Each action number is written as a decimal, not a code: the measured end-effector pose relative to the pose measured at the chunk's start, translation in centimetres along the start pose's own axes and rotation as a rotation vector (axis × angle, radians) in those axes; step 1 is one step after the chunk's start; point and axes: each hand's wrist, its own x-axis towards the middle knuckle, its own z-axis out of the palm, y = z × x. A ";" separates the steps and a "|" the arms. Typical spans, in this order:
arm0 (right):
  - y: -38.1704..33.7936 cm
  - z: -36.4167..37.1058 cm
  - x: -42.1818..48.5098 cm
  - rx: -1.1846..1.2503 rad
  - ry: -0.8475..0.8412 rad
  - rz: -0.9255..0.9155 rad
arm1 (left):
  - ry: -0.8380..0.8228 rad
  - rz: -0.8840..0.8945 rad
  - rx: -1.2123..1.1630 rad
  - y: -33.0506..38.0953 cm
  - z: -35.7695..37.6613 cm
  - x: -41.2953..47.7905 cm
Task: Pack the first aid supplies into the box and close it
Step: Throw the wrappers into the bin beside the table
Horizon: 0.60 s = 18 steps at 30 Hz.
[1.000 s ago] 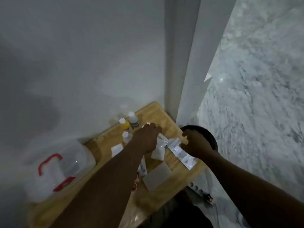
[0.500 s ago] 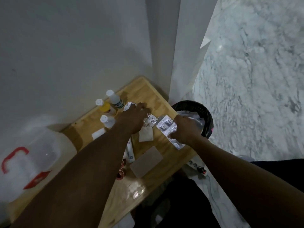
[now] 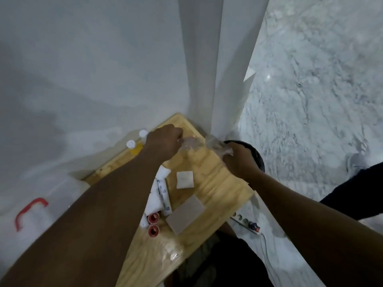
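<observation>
My left hand is closed on a blurred silver blister pack above the far end of the wooden table. My right hand grips other silver blister packs at the table's right edge. The clear first aid box with a red handle stands at the left, partly out of view. On the table lie a white gauze pad, a grey pad, a white tube, two red-capped rolls and small white-capped bottles.
A black waste bin stands on the marble floor right of the table, under my right hand. A power strip with a cable lies on the floor below the table's edge. White wall and a column close off the back. A clear wrapper lies near the front edge.
Both hands have lifted off the table with the blister packs, which are now raised and blurred. The camera view has shifted, so the box sits further left.
</observation>
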 end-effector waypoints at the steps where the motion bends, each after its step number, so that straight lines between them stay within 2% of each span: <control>1: -0.7 -0.9 0.2 0.034 0.041 0.014 | 0.035 -0.020 -0.026 0.4 -0.9 0.1; 4: -2.3 -4.2 1.0 0.100 0.144 0.043 | 0.141 -0.090 -0.189 2.1 -3.5 0.7; 7: -2.9 -7.5 1.6 0.169 0.252 0.050 | 0.186 -0.072 -0.361 4.9 -5.0 1.8; 12: -0.4 -10.6 2.8 0.353 0.380 0.145 | 0.142 -0.069 -0.523 10.2 -4.4 4.8; 18: 7.8 -8.9 5.1 0.465 0.381 0.373 | -0.033 -0.065 -0.449 14.3 1.4 8.8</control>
